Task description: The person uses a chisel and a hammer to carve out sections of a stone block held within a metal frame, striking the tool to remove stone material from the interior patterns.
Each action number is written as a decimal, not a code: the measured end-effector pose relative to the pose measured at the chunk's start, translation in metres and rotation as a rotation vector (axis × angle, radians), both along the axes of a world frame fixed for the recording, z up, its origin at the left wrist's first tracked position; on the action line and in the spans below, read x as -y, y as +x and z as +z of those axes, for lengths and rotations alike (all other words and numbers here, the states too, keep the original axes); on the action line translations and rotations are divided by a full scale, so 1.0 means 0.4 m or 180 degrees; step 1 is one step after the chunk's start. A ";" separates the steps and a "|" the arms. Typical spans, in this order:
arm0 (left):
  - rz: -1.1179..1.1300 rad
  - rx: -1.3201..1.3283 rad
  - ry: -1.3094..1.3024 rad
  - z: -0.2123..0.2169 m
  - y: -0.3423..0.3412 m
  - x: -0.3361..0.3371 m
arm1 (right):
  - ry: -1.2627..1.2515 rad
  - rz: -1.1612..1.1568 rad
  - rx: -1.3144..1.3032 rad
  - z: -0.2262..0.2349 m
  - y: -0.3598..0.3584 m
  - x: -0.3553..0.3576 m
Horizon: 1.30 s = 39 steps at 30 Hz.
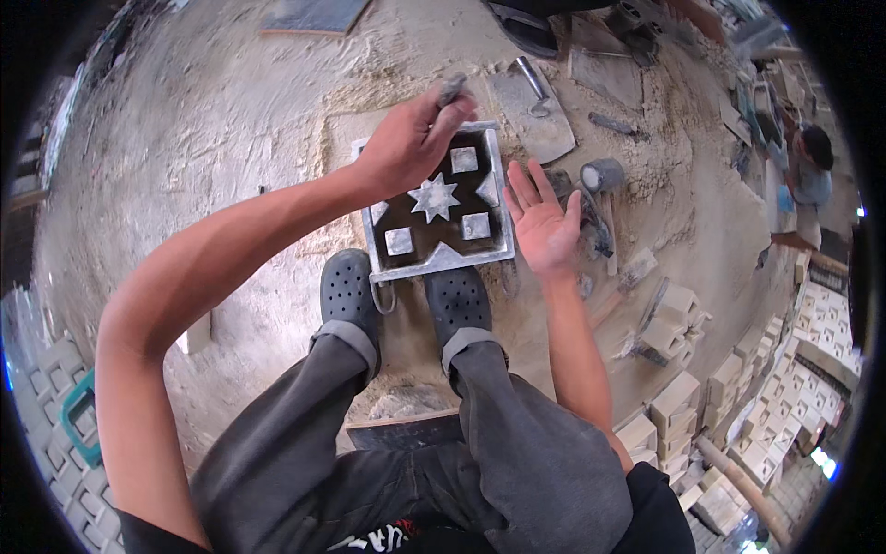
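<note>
I am looking straight down past my own knees in grey trousers [517, 443], and nearest to me a dark flat slab [406, 431] is lying between my legs on the sandy ground [231, 138]. My two dark perforated clogs [349, 288] are planted just behind a square metal mould [436, 198], their toes touching its near edge, and a wire handle loop is hanging from the mould's near left corner. Inside the mould I am seeing a dark bed with a pale star in the middle and pale square blocks near the corners.

My left hand [406, 138] is reaching across over the mould's far left part, fingers pinched shut on a small grey lump [452, 88] held above the far rim. My right hand [544, 222] is hovering just beside the mould's right edge, palm up and fingers spread wide, holding nothing.

To the right of that hand, a small grey metal cup [602, 174] and some dusty hand tools are lying on the ground. Just beyond the mould a trowel [535, 111] is resting on the sand. Further right, stacks of pale cast blocks [678, 406] are piling along the edge, and on the left, grey patterned tiles [55, 415] are lying flat. Far off at the right rim, another person [812, 171] is bending over work.
</note>
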<state>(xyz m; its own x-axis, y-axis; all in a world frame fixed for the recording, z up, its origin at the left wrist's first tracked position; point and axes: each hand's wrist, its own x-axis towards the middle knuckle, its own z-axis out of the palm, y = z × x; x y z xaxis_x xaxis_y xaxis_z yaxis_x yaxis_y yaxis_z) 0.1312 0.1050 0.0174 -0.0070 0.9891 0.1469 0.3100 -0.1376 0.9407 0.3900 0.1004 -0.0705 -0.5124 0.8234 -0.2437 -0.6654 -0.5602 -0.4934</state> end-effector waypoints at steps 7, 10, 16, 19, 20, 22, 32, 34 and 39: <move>0.1091 0.0530 0.0518 -0.057 0.097 -0.015 | 0.1703 -0.0084 0.4081 -0.120 -0.023 0.065; 0.1323 0.0897 0.0881 -0.105 0.118 -0.020 | 0.1529 -0.0016 0.4141 -0.111 -0.036 0.069; 0.1659 0.0882 0.0938 -0.107 0.126 -0.038 | 0.0233 -0.0345 0.1052 -0.043 -0.005 0.037; 0.1859 0.1238 0.1140 -0.097 0.130 -0.050 | -0.0655 -0.0292 -0.0694 0.032 0.044 0.014; 0.1924 0.1261 0.1048 -0.089 0.139 -0.048 | -0.0732 -0.0289 -0.0787 0.041 0.065 0.013; 0.2057 0.1288 0.0863 -0.070 0.151 -0.038 | -0.0871 -0.0338 -0.0857 0.032 0.099 0.018; 0.2245 0.1341 0.1004 0.019 0.115 -0.002 | -0.0799 -0.0075 -0.0929 0.012 0.139 0.058; 0.2351 0.1305 0.0966 0.052 0.108 0.003 | -0.0897 -0.0115 -0.0909 0.002 0.146 0.067; 0.2315 0.1186 0.0619 0.113 0.077 0.015 | -0.0672 -0.0062 -0.0183 -0.029 0.137 0.065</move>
